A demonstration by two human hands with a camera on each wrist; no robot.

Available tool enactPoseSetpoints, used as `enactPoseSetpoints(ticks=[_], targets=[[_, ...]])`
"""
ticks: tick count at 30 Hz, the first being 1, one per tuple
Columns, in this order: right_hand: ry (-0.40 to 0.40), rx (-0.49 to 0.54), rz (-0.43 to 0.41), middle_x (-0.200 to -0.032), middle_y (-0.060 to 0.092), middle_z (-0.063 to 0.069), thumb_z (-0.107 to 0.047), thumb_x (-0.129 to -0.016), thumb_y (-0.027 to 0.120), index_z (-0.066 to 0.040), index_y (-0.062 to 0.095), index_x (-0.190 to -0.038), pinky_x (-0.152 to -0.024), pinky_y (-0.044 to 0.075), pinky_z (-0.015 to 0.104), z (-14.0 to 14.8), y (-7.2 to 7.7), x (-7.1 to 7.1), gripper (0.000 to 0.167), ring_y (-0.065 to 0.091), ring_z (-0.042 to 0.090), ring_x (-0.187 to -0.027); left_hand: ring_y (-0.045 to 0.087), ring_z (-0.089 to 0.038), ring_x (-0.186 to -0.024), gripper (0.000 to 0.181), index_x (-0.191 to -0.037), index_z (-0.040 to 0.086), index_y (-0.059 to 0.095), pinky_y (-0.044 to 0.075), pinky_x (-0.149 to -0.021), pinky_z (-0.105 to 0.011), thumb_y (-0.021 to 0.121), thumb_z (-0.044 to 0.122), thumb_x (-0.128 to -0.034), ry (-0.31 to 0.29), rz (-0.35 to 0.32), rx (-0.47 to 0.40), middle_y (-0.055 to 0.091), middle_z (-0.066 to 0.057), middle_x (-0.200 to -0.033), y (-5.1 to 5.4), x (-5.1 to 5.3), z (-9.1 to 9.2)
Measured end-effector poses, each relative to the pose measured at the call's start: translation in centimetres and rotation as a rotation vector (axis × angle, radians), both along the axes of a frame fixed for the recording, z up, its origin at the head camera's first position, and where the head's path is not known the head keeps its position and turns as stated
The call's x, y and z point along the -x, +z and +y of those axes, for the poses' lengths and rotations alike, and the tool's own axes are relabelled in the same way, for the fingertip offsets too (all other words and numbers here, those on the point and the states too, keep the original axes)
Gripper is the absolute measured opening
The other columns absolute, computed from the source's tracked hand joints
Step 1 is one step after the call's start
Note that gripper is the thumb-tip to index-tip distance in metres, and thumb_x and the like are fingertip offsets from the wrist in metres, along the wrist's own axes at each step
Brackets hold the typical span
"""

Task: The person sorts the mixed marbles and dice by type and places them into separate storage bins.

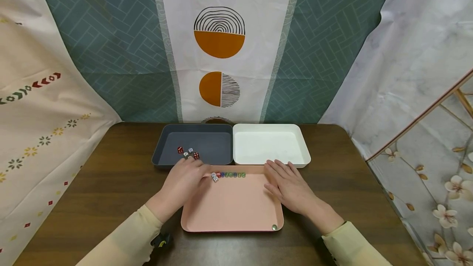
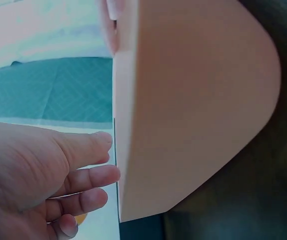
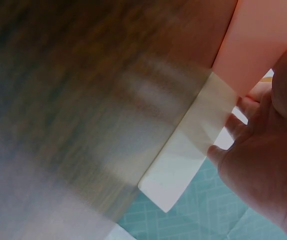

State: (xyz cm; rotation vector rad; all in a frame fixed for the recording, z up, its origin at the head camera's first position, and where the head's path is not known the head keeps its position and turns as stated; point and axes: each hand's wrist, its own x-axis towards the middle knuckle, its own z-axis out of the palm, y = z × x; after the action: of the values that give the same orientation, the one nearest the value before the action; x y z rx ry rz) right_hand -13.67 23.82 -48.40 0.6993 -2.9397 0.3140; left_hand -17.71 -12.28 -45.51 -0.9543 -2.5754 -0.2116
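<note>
My left hand (image 1: 186,177) reaches over the near rim of the dark grey tray (image 1: 171,134), its fingertips by several red and white dice (image 1: 186,154). In the left wrist view the fingers (image 2: 91,176) are loosely bent, with nothing visible between them. The pink tray (image 1: 233,206) lies in front; at its far left are white dice (image 1: 215,179) and a red die (image 1: 218,174), leading into a row of blue and green glass beads (image 1: 230,175). My right hand (image 1: 290,186) rests on the pink tray's far right corner, fingers extended towards the white tray (image 1: 271,143).
A single green bead (image 1: 274,227) sits in the pink tray's near right corner. The grey and white trays stand side by side behind it on the wooden table (image 1: 125,167). A patterned cloth (image 1: 255,52) hangs at the back. A black object (image 1: 160,240) shows beside the left sleeve.
</note>
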Motion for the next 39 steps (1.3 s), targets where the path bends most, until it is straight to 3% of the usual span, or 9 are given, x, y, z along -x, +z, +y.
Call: enactPoseSetpoints(ticks=[6,13,25,39], targets=[[0.001,-0.003,0.001,-0.174,0.043,0.013,-0.042,-0.113,0.062,-0.004,0.045,-0.168,-0.132,0.02,0.064,0.0,0.0,0.0,0.069,0.034,0.038,-0.162,0.064,-0.025,-0.081,0.026,-0.11,0.016,0.085,0.049,-0.069,-0.04,0.097,0.016,-0.0864,-0.003,0.011,0.032,0.077,-0.002,-0.094,-0.6,-0.1,0.5],[0.005,-0.001,0.002,-0.174,0.043,0.013,-0.041,-0.113,0.062,-0.004,0.044,-0.168,-0.132,0.02,0.064,0.0,0.1,0.0,0.069,0.035,0.038,-0.162,0.066,-0.028,-0.087,0.033,-0.12,0.016,0.083,0.05,-0.07,-0.04,0.095,0.02,-0.0894,-0.015,-0.014,0.057,0.081,-0.003,-0.108,-1.3,-0.1,0.9],[0.007,0.005,0.009,-0.173,0.043,0.013,-0.041,-0.113,0.062,-0.003,0.045,-0.168,-0.132,0.02,0.064,0.0,0.1,-0.1,0.068,0.035,0.038,-0.162,0.067,-0.026,-0.089,0.029,-0.115,0.015,0.085,0.052,-0.07,-0.039,0.096,0.024,-0.0891,0.014,-0.051,0.078,0.08,-0.005,-0.106,-1.9,0.0,0.9],[0.007,0.004,0.008,-0.173,0.043,0.013,-0.041,-0.113,0.063,-0.003,0.046,-0.167,-0.131,0.021,0.064,0.0,0.1,-0.1,0.068,0.035,0.038,-0.162,0.065,-0.026,-0.082,0.033,-0.122,0.015,0.084,0.05,-0.066,-0.036,0.094,0.021,-0.0905,-0.023,-0.009,0.061,0.081,-0.005,-0.112,-2.6,0.3,0.7]])
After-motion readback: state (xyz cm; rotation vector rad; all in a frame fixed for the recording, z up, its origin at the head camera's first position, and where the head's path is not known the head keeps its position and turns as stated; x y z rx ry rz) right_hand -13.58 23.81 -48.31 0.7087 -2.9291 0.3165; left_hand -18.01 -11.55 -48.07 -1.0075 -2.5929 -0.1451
